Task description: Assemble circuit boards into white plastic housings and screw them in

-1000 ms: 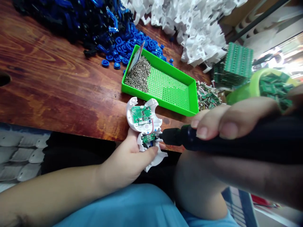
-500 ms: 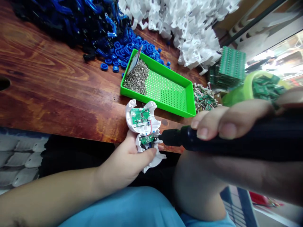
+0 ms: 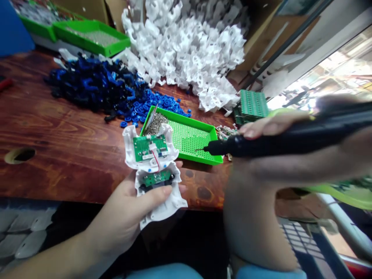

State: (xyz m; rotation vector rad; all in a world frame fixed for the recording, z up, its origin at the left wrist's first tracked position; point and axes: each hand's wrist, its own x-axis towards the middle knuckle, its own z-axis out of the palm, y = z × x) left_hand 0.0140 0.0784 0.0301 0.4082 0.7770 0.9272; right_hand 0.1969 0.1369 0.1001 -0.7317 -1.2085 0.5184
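Note:
My left hand (image 3: 128, 205) grips an opened white plastic housing (image 3: 165, 207) from below, its thumb pressed on the lower half. Inside the upper half sits a green circuit board (image 3: 141, 149); a smaller green board (image 3: 157, 178) lies in the lower half, with a red wire running between them. My right hand (image 3: 261, 162), partly blurred, is wrapped around a black electric screwdriver (image 3: 261, 145). The screwdriver's thin bit points left, apart from the housing, in front of a green perforated tray (image 3: 190, 123) with small screws (image 3: 157, 123) heaped at its left end.
Blue and black plastic parts (image 3: 95, 83) and small blue pieces (image 3: 159, 101) are piled behind the tray. White shells (image 3: 188, 54) form a large heap at the back. Stacked circuit boards (image 3: 253, 104) stand at the right. Another green tray (image 3: 90, 37) is at the back left.
The screwdriver's bit has come away from the lower part of the housing. The housing now appears higher and further left, overlapping the tray's left corner; the camera view has also shifted.

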